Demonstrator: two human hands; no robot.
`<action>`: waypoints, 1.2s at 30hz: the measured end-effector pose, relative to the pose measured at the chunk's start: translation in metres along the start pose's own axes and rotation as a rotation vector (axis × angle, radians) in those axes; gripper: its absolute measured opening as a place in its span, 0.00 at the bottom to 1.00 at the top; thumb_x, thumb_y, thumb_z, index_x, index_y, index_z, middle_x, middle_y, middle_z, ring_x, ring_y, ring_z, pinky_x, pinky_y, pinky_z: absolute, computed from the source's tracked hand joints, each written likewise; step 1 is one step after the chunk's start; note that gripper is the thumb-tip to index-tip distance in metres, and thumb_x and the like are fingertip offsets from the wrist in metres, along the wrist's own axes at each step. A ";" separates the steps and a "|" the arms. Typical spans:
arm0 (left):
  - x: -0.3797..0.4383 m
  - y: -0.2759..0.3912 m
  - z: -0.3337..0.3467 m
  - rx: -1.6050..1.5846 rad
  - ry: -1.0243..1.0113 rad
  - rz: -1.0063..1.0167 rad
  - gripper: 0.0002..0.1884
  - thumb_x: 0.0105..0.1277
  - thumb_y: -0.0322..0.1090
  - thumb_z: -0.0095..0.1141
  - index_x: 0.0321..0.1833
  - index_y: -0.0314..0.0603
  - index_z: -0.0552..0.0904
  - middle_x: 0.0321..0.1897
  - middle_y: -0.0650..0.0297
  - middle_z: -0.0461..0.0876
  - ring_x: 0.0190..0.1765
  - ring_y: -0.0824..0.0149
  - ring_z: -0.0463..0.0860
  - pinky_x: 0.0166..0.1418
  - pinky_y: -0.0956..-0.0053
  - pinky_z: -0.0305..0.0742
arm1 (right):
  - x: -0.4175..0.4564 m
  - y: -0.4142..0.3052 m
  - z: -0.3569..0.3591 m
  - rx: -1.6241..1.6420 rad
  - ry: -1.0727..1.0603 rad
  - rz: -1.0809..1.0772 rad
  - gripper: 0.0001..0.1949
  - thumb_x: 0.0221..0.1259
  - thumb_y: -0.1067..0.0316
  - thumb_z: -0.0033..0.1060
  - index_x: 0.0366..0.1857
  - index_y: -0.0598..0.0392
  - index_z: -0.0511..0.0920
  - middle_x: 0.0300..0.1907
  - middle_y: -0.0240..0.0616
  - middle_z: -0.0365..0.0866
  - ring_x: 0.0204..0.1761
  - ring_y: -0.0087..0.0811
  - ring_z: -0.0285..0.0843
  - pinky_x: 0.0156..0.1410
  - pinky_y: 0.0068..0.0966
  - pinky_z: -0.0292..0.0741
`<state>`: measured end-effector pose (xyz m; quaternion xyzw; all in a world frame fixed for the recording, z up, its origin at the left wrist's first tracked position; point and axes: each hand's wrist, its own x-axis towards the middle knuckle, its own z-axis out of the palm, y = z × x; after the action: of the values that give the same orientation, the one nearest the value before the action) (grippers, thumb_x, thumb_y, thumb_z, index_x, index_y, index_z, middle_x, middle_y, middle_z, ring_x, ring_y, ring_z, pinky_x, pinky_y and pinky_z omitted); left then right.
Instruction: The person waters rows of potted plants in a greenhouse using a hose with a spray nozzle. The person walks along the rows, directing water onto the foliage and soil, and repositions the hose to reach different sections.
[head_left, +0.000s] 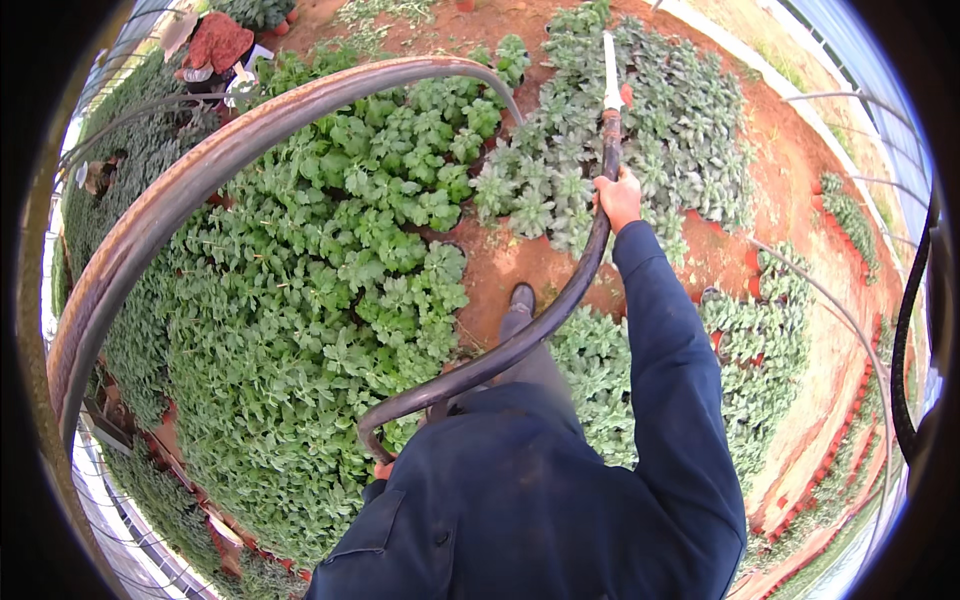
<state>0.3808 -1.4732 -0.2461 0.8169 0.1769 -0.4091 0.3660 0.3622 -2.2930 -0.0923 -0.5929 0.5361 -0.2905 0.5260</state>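
My right hand (621, 196) grips a dark flexible hose (540, 322) just behind its front end, arm stretched forward. A white nozzle (610, 71) with a small red part (626, 95) at its base tips the hose and points away over grey-green potted plants (675, 112). No water stream is clearly visible from it. The hose bends back across my legs to my waist, where my left hand (384, 471) holds it low at my side; most of that hand is hidden by my jacket.
A thick dirt-stained tube (247, 142) arches across the left. Dense leafy potted plants (300, 300) cover the ground there. One shoe (523, 298) stands on a reddish soil path (495, 262). A person in red (217, 45) is at upper left. Thin curved pipes (832, 300) rise at right.
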 end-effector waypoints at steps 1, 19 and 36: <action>-0.004 0.020 0.012 0.015 -0.016 0.034 0.09 0.57 0.35 0.65 0.37 0.40 0.82 0.28 0.65 0.82 0.32 0.70 0.79 0.41 0.71 0.75 | 0.010 0.000 0.001 -0.029 0.007 -0.014 0.10 0.46 0.71 0.60 0.32 0.63 0.74 0.21 0.41 0.77 0.17 0.32 0.78 0.25 0.30 0.75; -0.042 0.212 0.158 0.227 0.014 0.072 0.26 0.52 0.52 0.69 0.43 0.39 0.79 0.36 0.60 0.84 0.40 0.67 0.82 0.46 0.69 0.76 | 0.148 0.003 0.022 -0.229 0.179 -0.334 0.23 0.48 0.75 0.59 0.53 0.65 0.69 0.24 0.38 0.75 0.17 0.26 0.73 0.22 0.26 0.71; -0.027 0.153 0.172 0.298 0.011 0.187 0.22 0.54 0.44 0.69 0.48 0.42 0.79 0.40 0.63 0.85 0.44 0.70 0.83 0.50 0.71 0.77 | 0.144 -0.008 0.029 -0.256 -0.003 -0.104 0.23 0.44 0.71 0.58 0.49 0.67 0.71 0.26 0.46 0.78 0.20 0.36 0.78 0.29 0.31 0.76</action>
<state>0.3620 -1.7031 -0.2234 0.8773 0.0395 -0.3903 0.2764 0.4283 -2.4206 -0.1249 -0.6825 0.5367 -0.2455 0.4311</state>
